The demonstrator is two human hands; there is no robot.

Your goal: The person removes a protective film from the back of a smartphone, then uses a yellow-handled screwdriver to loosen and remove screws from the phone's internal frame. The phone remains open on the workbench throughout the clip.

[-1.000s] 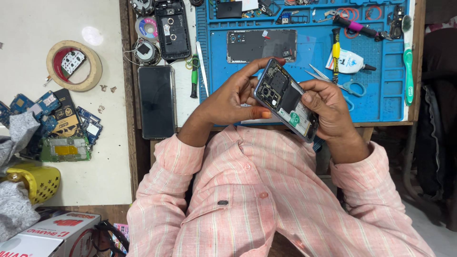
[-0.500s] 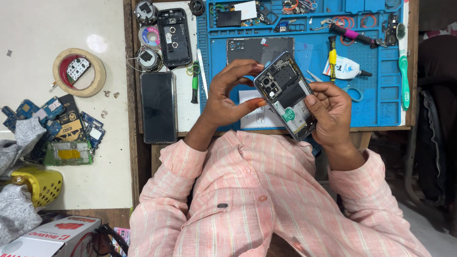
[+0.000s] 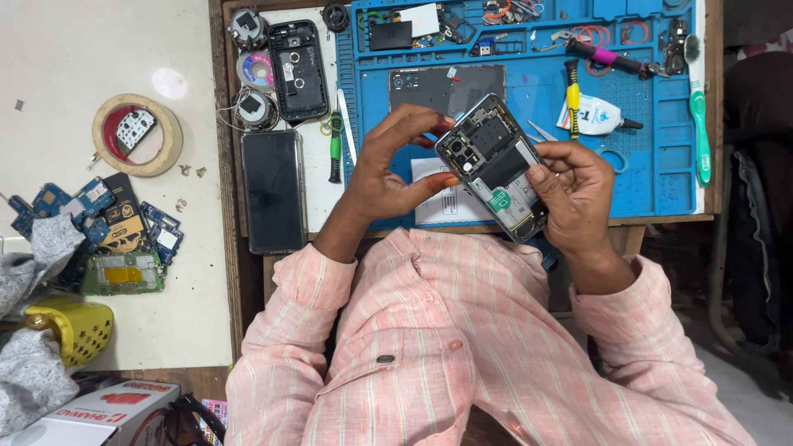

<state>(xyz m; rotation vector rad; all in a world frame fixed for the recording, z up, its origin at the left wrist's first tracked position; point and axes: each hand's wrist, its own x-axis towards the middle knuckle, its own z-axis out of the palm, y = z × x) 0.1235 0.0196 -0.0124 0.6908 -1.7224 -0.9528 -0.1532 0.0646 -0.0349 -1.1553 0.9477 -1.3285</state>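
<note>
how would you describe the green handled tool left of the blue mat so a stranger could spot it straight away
Start at the blue work mat on the wooden bench and go to its left edge. There, between the mat and the dark phone lying face up, lies the green-handled tool, pointing up and down. It is the only green-and-black thing there; white tweezers lie beside it.

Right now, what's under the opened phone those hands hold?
Under the opened phone: a white paper sheet on the blue mat, partly showing. Whatever lies directly beneath is covered.
</note>
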